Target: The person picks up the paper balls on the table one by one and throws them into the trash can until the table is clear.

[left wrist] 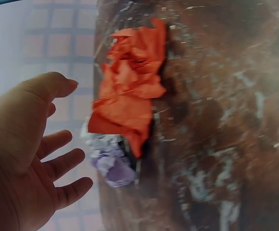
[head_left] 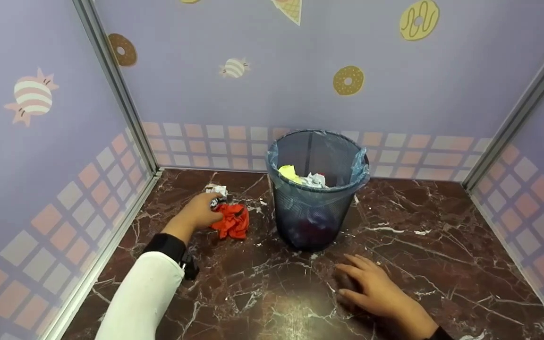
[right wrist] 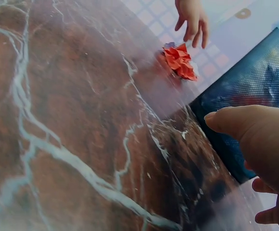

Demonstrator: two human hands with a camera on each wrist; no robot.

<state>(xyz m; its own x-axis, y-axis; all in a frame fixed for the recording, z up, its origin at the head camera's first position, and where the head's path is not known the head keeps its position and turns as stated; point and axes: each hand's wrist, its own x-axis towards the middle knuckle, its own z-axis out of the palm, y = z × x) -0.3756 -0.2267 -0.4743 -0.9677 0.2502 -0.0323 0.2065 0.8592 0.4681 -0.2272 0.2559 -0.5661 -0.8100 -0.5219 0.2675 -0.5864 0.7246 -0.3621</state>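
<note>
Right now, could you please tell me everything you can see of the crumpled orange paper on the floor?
The crumpled orange paper is a loose, creased wad, bright orange-red, with sharp folds. It lies on the dark marble floor, left of the mesh bin and apart from it. A smaller whitish crumpled scrap lies against its edge. The left hand, fingers spread, is right beside it; whether it touches the paper cannot be told.

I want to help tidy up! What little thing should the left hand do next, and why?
Probably close the left hand around the orange crumpled paper. Its fingers are spread open right beside the paper, not gripping it, and the bin next to it already holds crumpled scraps.
</note>
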